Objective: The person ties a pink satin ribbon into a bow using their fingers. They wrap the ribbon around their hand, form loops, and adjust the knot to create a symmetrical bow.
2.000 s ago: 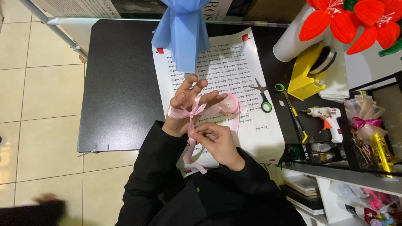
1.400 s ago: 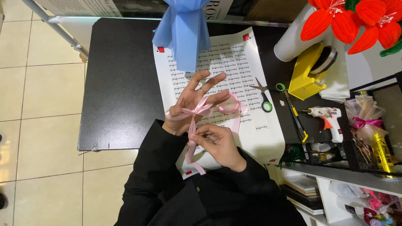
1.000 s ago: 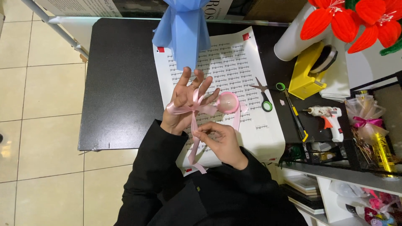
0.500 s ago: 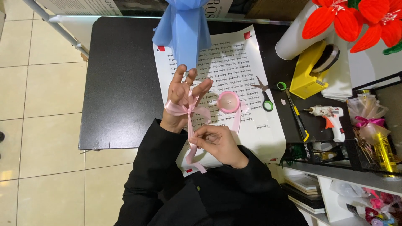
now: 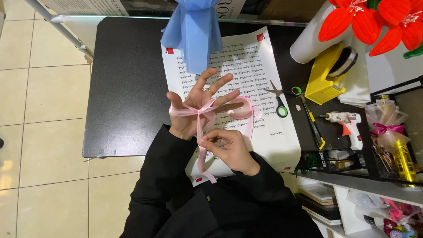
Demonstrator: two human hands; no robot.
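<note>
A pink ribbon (image 5: 200, 132) is looped around the spread fingers of my left hand (image 5: 194, 108), forming a bow shape with a loop on each side. My right hand (image 5: 227, 147) pinches the ribbon's tail just below the knot, and the tail hangs down toward my black sleeve. Both hands hover over a white printed paper sheet (image 5: 264, 66) lying on a black table (image 5: 123, 79). A blue wrapped bouquet (image 5: 194, 31) stands at the far end of the sheet.
Green-handled scissors (image 5: 278, 99), a yellow tape dispenser (image 5: 326, 75), a glue gun (image 5: 346, 121) and a cutter lie to the right. Red artificial flowers (image 5: 374, 20) and a white roll stand at the top right. Shelves with small supplies sit at the right edge; tiled floor lies left.
My left hand has opened its fingers wider and turned palm up, stretching the ribbon loops apart. My right hand stays pinching the ribbon tail below the knot.
</note>
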